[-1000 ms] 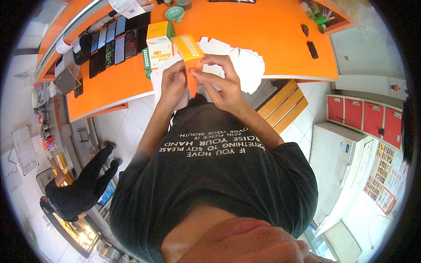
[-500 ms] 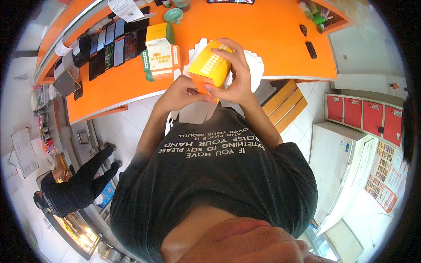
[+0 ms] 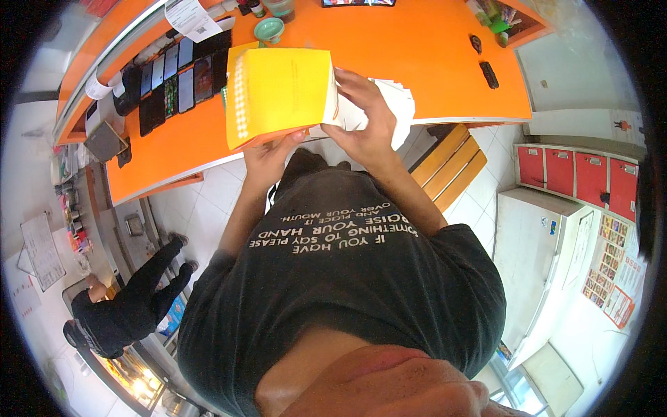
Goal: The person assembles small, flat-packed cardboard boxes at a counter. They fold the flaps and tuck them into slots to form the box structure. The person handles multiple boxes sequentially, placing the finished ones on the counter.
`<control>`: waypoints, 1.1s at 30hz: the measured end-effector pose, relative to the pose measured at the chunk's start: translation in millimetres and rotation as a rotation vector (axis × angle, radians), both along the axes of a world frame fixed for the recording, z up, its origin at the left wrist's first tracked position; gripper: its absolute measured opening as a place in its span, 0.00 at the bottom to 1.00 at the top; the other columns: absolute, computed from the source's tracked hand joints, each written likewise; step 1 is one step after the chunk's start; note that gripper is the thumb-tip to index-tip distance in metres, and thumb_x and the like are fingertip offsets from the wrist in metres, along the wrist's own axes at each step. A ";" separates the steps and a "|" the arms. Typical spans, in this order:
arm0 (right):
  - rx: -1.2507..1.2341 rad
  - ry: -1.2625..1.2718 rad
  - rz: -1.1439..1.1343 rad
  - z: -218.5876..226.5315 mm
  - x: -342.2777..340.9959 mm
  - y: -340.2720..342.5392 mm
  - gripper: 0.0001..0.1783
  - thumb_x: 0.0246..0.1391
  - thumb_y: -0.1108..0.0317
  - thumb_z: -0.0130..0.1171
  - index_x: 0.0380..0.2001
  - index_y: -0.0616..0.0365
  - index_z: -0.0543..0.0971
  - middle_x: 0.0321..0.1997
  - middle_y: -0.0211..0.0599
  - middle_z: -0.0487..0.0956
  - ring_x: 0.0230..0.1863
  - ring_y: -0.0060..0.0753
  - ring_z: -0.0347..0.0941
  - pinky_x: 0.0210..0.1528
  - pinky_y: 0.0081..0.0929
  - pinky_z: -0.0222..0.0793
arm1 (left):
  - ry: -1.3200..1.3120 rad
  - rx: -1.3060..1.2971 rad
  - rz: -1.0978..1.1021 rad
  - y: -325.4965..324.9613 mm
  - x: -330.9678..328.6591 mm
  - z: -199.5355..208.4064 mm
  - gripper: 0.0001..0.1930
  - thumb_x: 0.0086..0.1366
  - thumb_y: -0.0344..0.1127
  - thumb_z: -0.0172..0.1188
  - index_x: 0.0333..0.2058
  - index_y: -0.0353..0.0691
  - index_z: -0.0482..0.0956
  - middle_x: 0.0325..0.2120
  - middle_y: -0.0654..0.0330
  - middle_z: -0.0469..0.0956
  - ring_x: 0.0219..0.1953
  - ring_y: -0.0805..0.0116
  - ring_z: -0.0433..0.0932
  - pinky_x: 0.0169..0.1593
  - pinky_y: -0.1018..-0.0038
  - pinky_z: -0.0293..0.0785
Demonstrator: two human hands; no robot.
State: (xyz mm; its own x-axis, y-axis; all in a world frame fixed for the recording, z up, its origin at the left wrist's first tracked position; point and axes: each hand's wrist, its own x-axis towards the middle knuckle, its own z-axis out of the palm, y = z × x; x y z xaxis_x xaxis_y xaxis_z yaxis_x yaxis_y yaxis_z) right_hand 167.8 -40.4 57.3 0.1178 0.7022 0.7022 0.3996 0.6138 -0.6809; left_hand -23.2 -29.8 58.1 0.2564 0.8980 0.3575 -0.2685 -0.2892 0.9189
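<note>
A yellow cardboard food box (image 3: 281, 90), with a row of white dots down one side, is held up between my hands over the front edge of the counter. My left hand (image 3: 267, 154) grips it from below, thumb along its lower orange edge and the other fingers hidden behind. At the box's right end, by a white inner panel, my right hand (image 3: 368, 115) curls with fingers above and thumb below. White flat cardboard blanks (image 3: 399, 108) lie fanned on the counter behind that hand. Another box (image 3: 243, 48) shows only an edge behind the held one.
On the orange counter (image 3: 417, 42) several phones (image 3: 185, 90) stand at left, near a hanging paper slip (image 3: 191, 19). A green bowl (image 3: 269, 29) sits farther back. A wooden bench (image 3: 448, 167) and red lockers (image 3: 590, 182) are right. A person (image 3: 118, 313) works at lower left.
The yellow box has turned and come up to the left, so its broad side now faces up and covers most of the other box. My left hand has shifted lower and left beneath it.
</note>
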 end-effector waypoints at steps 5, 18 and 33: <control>-0.013 -0.006 0.097 4.6 -6.0 -5.2 0.16 0.48 0.79 0.68 0.43 0.67 0.82 0.54 0.53 0.79 0.58 0.47 0.76 0.59 0.38 0.73 | -0.103 -0.277 0.062 -1.3 8.8 -6.8 0.15 0.63 0.23 0.64 0.48 0.31 0.78 0.44 0.56 0.81 0.46 0.69 0.79 0.51 0.72 0.75; 0.096 -0.075 0.082 8.4 -4.3 -3.2 0.10 0.48 0.75 0.69 0.36 0.63 0.83 0.51 0.45 0.80 0.55 0.45 0.78 0.55 0.35 0.78 | 0.071 -0.071 -0.273 26.3 -9.8 -11.9 0.16 0.64 0.26 0.62 0.51 0.32 0.78 0.46 0.58 0.80 0.52 0.70 0.75 0.57 0.71 0.69; -0.047 -0.123 0.275 10.3 -3.0 1.9 0.16 0.54 0.69 0.63 0.47 0.58 0.83 0.54 0.43 0.76 0.58 0.49 0.73 0.56 0.40 0.72 | 0.058 -0.294 -0.114 34.6 -1.6 -46.7 0.23 0.67 0.37 0.61 0.57 0.34 0.72 0.52 0.50 0.78 0.53 0.63 0.78 0.57 0.62 0.74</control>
